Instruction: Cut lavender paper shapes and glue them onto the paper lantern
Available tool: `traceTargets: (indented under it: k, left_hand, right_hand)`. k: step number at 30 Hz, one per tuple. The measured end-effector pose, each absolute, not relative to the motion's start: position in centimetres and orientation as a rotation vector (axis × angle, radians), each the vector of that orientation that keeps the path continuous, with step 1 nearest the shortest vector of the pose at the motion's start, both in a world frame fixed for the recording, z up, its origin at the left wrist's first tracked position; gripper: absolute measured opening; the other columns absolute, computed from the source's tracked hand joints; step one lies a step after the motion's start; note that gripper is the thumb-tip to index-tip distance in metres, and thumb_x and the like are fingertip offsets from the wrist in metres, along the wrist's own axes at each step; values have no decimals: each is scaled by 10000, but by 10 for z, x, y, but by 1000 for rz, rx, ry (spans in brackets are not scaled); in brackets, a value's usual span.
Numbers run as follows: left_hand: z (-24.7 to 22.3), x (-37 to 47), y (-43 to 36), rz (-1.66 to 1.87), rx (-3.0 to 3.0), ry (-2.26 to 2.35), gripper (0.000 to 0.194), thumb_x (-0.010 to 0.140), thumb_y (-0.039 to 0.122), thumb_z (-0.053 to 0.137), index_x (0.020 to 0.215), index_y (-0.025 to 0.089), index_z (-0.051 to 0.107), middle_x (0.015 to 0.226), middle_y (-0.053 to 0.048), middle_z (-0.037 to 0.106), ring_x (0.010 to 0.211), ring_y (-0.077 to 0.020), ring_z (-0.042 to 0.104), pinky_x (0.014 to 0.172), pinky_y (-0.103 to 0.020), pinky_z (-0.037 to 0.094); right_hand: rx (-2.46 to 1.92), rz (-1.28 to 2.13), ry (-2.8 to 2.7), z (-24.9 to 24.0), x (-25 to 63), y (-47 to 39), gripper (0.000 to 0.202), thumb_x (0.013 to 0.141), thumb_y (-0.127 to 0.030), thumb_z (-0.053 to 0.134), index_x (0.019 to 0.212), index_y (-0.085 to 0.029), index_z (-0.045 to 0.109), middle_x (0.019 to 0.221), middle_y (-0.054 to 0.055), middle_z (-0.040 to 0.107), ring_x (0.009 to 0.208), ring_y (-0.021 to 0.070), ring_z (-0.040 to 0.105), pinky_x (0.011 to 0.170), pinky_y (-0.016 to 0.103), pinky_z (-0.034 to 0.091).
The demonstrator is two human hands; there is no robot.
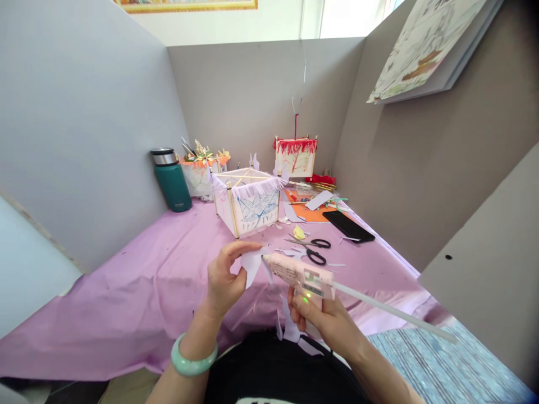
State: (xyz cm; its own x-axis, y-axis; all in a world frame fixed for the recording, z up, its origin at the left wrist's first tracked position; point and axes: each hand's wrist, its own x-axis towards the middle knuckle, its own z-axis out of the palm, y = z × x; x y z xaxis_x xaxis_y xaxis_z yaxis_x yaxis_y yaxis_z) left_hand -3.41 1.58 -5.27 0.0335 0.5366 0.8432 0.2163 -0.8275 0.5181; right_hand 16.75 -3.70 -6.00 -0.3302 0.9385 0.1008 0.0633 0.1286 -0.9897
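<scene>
At the lower center of the frame, in the head view, the left hand (pixel 227 278) pinches a pale paper piece (pixel 251 265) between thumb and fingers. Just right of it, the right hand (pixel 315 314) grips a pink glue gun (pixel 301 273), its nozzle at the paper's edge and a long glue stick (pixel 391 310) slanting toward the lower right. Above the hands, near the middle, a fringed paper lantern (pixel 257 209) stands on the purple cloth (pixel 168 258); black-handled scissors (pixel 316 256) lie right of center.
</scene>
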Motion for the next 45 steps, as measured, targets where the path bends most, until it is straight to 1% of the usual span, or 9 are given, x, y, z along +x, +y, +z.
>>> traceTargets:
  k: [5,11,20,24,30,34,37,42,45]
  left_hand:
    - [-54,-34,15,1872,2063,786,509,702,-83,481,1124,200,518,1026,-53,663,1000,-190,631,851,-345,531]
    - [-55,-35,16,1874,2069,785,527,695,-92,464,1129,203,517,1035,-54,660,1007,-188,628,858,-348,529]
    - [-57,-34,17,1880,2030,779,474,714,-64,484,1114,189,508,1023,-66,663,1000,-191,631,857,-355,531]
    - [-57,-34,19,1898,1950,788,452,720,-46,483,1109,184,496,1010,-67,668,999,-190,634,868,-358,525]
    - [-59,-34,19,1911,1887,825,404,731,-5,518,1084,189,503,988,-63,684,982,-190,644,861,-356,524]
    - [-56,-35,23,1977,1781,952,319,750,68,582,1037,189,511,940,-57,700,936,-184,661,813,-328,533]
    - [-45,-39,35,2047,1655,1088,258,753,169,638,983,181,522,873,-45,704,840,-175,680,744,-307,546]
    - [-13,-49,67,2046,1510,1255,189,725,285,661,837,169,564,684,0,657,627,-150,653,564,-247,520]
    - [7,-54,83,2053,1529,1395,167,683,291,682,774,171,611,661,11,632,577,-119,606,538,-217,482]
  right_hand:
    - [-996,1327,-1555,-59,167,-37,425,797,-574,551,796,-150,580,601,16,556,524,119,515,527,255,437]
    - [-1030,1305,-1568,-59,167,-36,413,811,-554,541,752,-148,581,596,17,553,521,117,514,521,249,433]
    - [-1042,1285,-1617,-56,166,-37,435,824,-565,519,723,-146,581,595,17,547,533,115,514,545,250,440]
    - [-1043,1298,-1596,-58,169,-38,421,824,-556,526,768,-144,592,605,21,554,544,118,511,546,251,444]
    - [-1012,1310,-1605,-62,168,-36,406,826,-552,527,761,-156,591,610,21,557,548,123,516,548,258,445]
    - [-989,1316,-1545,-62,168,-34,405,805,-554,554,841,-152,583,611,9,547,529,118,505,530,255,436]
    - [-929,1266,-1441,-65,172,-21,393,792,-533,583,860,-146,572,610,1,540,521,115,500,522,252,430]
    - [-942,1140,-1349,-73,178,17,391,781,-543,588,809,-154,556,572,-7,534,490,119,491,503,256,414]
    - [-965,1087,-1342,-76,177,26,398,777,-556,582,770,-158,554,560,-6,532,489,124,494,517,265,422]
